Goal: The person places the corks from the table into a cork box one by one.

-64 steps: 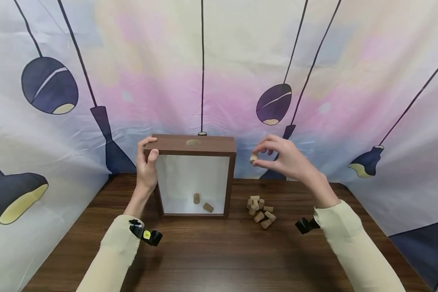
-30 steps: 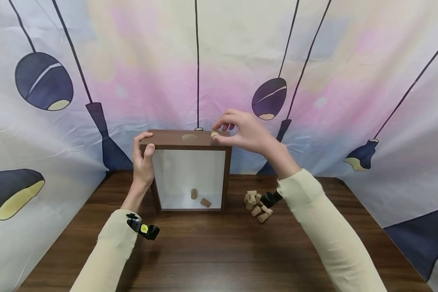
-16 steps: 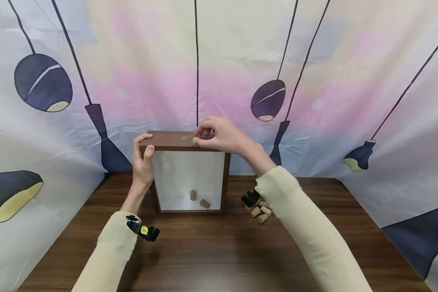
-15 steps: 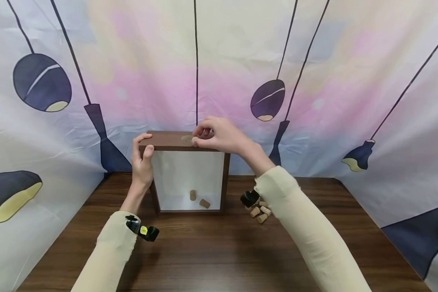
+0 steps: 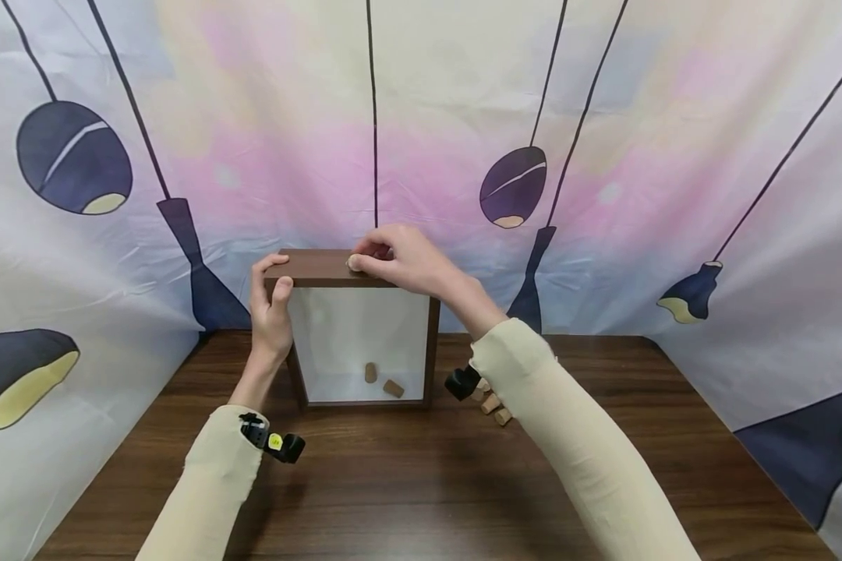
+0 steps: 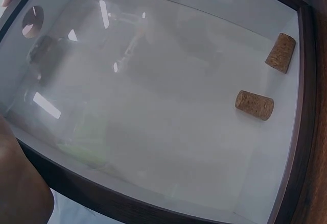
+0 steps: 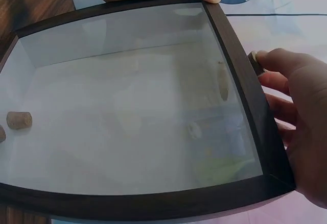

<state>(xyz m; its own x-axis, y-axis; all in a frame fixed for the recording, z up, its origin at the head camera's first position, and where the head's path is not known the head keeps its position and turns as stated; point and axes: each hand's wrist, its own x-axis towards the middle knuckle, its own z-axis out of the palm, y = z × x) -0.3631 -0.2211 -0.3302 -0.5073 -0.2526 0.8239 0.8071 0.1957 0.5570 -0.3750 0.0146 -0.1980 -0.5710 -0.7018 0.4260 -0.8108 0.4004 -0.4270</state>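
A brown wooden shadow box (image 5: pixel 316 269) with a clear front stands upright on the table. My left hand (image 5: pixel 270 319) grips its upper left corner, thumb on the front edge and fingers over the top. Between thumb and fingertips, my right hand (image 5: pixel 410 261) pinches a cork stopper (image 7: pixel 256 63) at the box's top, over the place of its oval hole. From inside, that hole (image 6: pixel 33 22) shows in the left wrist view. Two corks lie on the box floor: one cork (image 6: pixel 281 53) near the frame, another cork (image 6: pixel 254 105) beside it.
A small pile of loose corks (image 5: pixel 489 403) lies right of the box, partly hidden by my right wrist camera (image 5: pixel 461 383) and sleeve. The dark wooden table (image 5: pixel 407 483) reaches back to a hanging cloth (image 5: pixel 288 117) printed with lamps.
My right hand has carried the cork leftward from beside the box, along its top edge, to the hole. The left hand keeps its grip on the corner.
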